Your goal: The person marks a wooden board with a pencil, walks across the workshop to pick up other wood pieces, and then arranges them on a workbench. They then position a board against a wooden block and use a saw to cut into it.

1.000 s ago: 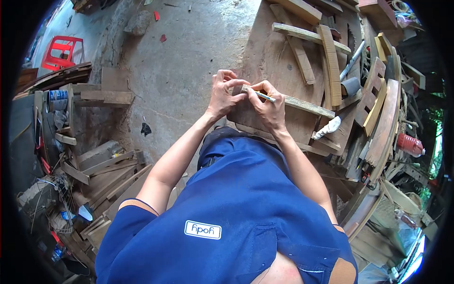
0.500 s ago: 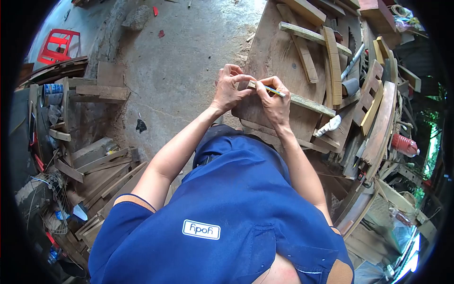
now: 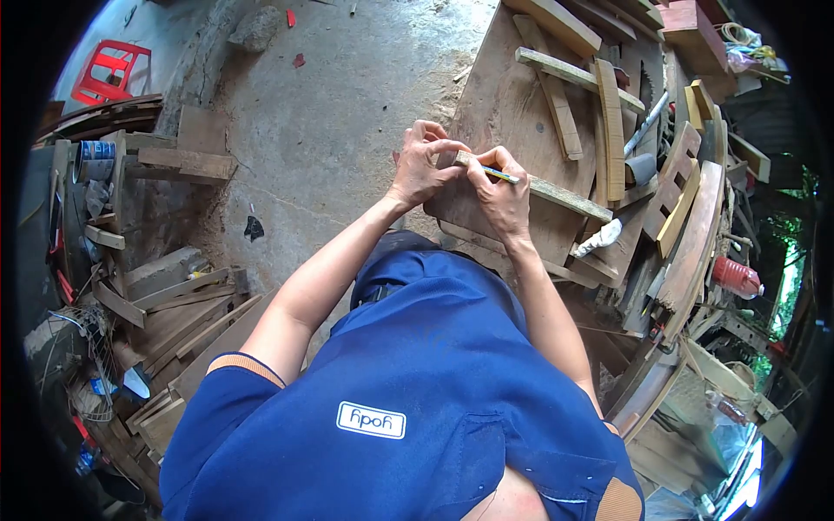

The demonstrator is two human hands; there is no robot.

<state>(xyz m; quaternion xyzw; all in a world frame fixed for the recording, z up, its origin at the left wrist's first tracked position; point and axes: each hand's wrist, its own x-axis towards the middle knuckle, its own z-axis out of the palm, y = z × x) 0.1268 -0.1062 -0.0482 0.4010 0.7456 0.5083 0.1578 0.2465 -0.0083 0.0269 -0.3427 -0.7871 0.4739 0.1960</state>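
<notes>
My left hand (image 3: 424, 162) is curled at the near-left end of a narrow wooden strip (image 3: 569, 199), thumb and index finger closed about its tip. A slim pencil (image 3: 501, 174) with a light and dark barrel is pinched in my right hand (image 3: 501, 193). Its point is hidden by my fingers, close to the strip's end. My right hand rests over the strip and covers part of its length. Beneath both lies a broad brown wooden board (image 3: 499, 113).
Several loose timber pieces, including a curved piece (image 3: 611, 130) and a pale batten (image 3: 578, 69), lie on the board's far right. A white wrapped object (image 3: 599, 237) sits near its right edge. Scrap wood (image 3: 187, 165) is stacked at left, beside concrete floor (image 3: 339, 113).
My right hand has shifted slightly left along the strip, and the pencil lies at a slightly different angle. My left hand stays at the strip's end. The view has shifted a little.
</notes>
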